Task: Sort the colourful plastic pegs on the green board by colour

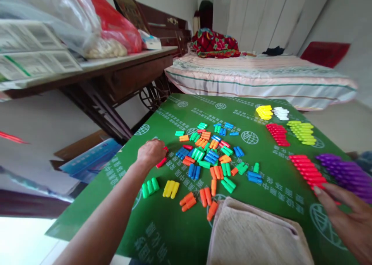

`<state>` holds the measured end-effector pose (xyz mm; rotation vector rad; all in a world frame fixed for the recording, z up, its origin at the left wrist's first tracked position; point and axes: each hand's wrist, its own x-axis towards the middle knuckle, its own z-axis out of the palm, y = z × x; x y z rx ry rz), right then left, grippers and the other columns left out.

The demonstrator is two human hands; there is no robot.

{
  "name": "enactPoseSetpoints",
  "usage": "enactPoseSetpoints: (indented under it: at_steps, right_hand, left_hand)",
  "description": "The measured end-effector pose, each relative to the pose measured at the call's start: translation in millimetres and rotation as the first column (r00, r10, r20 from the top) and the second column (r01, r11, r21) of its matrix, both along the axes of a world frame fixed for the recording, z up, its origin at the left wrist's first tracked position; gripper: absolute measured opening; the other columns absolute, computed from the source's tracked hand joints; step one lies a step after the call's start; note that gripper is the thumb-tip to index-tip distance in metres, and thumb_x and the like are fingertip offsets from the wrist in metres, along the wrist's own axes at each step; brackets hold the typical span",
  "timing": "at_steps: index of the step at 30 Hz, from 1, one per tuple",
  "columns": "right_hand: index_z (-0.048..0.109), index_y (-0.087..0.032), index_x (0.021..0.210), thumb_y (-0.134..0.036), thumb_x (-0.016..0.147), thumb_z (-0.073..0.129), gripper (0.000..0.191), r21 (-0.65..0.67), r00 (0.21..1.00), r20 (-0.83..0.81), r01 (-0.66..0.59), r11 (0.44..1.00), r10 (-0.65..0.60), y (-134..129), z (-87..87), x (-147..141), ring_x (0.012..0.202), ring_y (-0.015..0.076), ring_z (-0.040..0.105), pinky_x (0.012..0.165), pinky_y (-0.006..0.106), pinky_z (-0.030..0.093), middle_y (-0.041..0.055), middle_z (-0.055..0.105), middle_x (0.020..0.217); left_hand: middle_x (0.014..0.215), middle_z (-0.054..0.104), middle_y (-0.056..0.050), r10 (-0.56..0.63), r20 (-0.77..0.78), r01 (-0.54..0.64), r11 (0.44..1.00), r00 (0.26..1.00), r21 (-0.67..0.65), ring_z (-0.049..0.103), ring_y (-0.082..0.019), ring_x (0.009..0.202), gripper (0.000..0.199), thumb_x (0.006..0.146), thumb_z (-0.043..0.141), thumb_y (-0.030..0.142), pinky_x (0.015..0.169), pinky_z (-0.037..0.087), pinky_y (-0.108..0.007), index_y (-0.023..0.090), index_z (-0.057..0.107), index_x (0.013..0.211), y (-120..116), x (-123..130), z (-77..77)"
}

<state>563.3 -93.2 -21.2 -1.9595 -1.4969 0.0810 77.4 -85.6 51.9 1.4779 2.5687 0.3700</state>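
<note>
On a green printed board lie many small plastic pieces. My left hand is closed at the left of the central pile, with red pieces at its fingertips; whether it grips one is hidden. My right hand touches the near end of a row of red pieces with thumb and finger. Purple pieces lie in rows beside it. Farther back are dark red pieces, yellow-green pieces, yellow pieces and white pieces. Green, blue and orange pieces are scattered in the middle.
A folded beige cloth lies at the board's near edge. Green pieces and yellow pieces sit near my left forearm. A wooden table with bags stands at the left, a bed behind.
</note>
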Motion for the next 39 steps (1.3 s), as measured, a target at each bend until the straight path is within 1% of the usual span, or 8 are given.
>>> enactPoseSetpoints:
  at_steps: [4, 8, 13, 15, 22, 28, 32, 39]
  right_hand:
    - [0.070, -0.032, 0.075, -0.071, 0.071, 0.046, 0.046, 0.075, 0.995, 0.051, -0.084, 0.994, 0.081, -7.7, 15.7, -18.4, 0.071, 0.0309, 0.068, 0.066, 0.046, 0.051, 0.0094, 0.074, 0.078]
    - [0.071, -0.030, 0.080, -0.070, 0.076, 0.046, 0.047, 0.135, 0.975, 0.052, -0.221, 0.966, 0.216, -13.4, 22.9, -38.0, 0.067, 0.0267, 0.069, 0.072, 0.043, 0.055, 0.0046, 0.076, 0.082]
    - [0.072, -0.027, 0.086, -0.051, 0.083, 0.057, 0.029, 0.275, 0.866, -0.005, -0.479, 0.833, 0.500, -22.7, 27.1, -88.4, 0.067, 0.0200, 0.070, 0.071, 0.034, 0.058, 0.0033, 0.076, 0.082]
    - [0.072, -0.025, 0.093, -0.044, 0.085, 0.058, 0.025, 0.309, 0.801, -0.024, -0.563, 0.767, 0.598, -25.9, 29.2, -115.5, 0.072, 0.0191, 0.071, 0.072, 0.032, 0.058, 0.0037, 0.076, 0.085]
    - [0.066, -0.022, 0.094, -0.030, 0.091, 0.050, 0.019, 0.147, 0.685, -0.071, -0.712, 0.687, 0.725, -25.8, 38.1, -174.5, 0.069, 0.0153, 0.067, 0.065, 0.024, 0.050, 0.0021, 0.072, 0.078]
    - [0.065, -0.022, 0.081, -0.028, 0.093, 0.045, 0.025, -0.008, 0.731, 0.035, -0.681, 0.732, 0.681, -23.2, 26.0, -149.5, 0.066, 0.0146, 0.065, 0.061, 0.022, 0.043, 0.0008, 0.070, 0.072]
    - [0.066, -0.022, 0.074, -0.028, 0.091, 0.049, 0.024, -0.218, 0.705, 0.099, -0.673, 0.706, 0.702, -18.9, 18.4, -136.9, 0.070, 0.0176, 0.066, 0.064, 0.026, 0.045, 0.0017, 0.070, 0.073]
    - [0.067, -0.020, 0.103, -0.036, 0.087, 0.057, 0.024, 0.093, 0.790, -0.059, -0.604, 0.792, 0.610, -30.2, 29.8, -148.3, 0.078, 0.0195, 0.067, 0.070, 0.029, 0.052, 0.0053, 0.072, 0.088]
  left_hand:
    - [0.053, 0.050, -0.007, 0.044, 0.122, -0.048, 0.998, 0.992, 0.030, 0.060, -0.033, 0.079, 0.008, 0.052, 0.063, 0.023, 0.077, 0.043, -0.040, 0.019, 0.056, 0.050, 11.6, 0.8, 3.0]
    - [0.057, 0.054, -0.003, -0.017, 0.386, -0.055, 0.983, 0.922, 0.175, 0.056, -0.024, 0.069, 0.020, 0.055, 0.063, 0.039, 0.066, 0.041, -0.032, 0.020, 0.061, 0.064, 7.2, 16.9, 10.0]
    - [0.071, 0.063, -0.004, -0.174, 0.702, -0.057, 0.954, 0.691, 0.293, 0.056, -0.016, 0.065, 0.042, 0.054, 0.069, 0.053, 0.061, 0.045, -0.027, 0.017, 0.060, 0.074, -8.3, 65.0, 11.9]
    - [0.073, 0.065, -0.004, -0.198, 0.838, -0.115, 0.949, 0.509, 0.294, 0.057, -0.015, 0.065, 0.040, 0.053, 0.076, 0.047, 0.061, 0.046, -0.026, 0.017, 0.059, 0.073, -15.2, 89.4, 8.4]
    - [0.068, 0.066, -0.002, -0.208, 0.970, -0.166, 0.960, 0.128, 0.227, 0.060, -0.011, 0.062, 0.035, 0.057, 0.082, 0.037, 0.061, 0.046, -0.021, 0.015, 0.060, 0.071, -38.4, 153.7, -11.3]
    - [0.070, 0.067, -0.003, -0.183, 0.981, -0.392, 0.899, 0.064, 0.194, 0.063, -0.014, 0.069, 0.038, 0.049, 0.086, 0.034, 0.061, 0.048, -0.020, 0.015, 0.059, 0.069, -41.8, 149.5, -20.4]
    - [0.071, 0.068, -0.004, -0.148, 0.988, -0.372, 0.921, -0.050, 0.119, 0.063, -0.014, 0.067, 0.042, 0.045, 0.089, 0.034, 0.061, 0.050, -0.021, 0.013, 0.062, 0.070, -43.8, 154.3, -25.6]
    - [0.073, 0.068, -0.003, -0.170, 0.971, -0.416, 0.905, -0.166, 0.088, 0.061, -0.013, 0.064, 0.042, 0.043, 0.091, 0.032, 0.061, 0.051, -0.020, 0.013, 0.065, 0.069, -51.6, 190.6, -24.2]
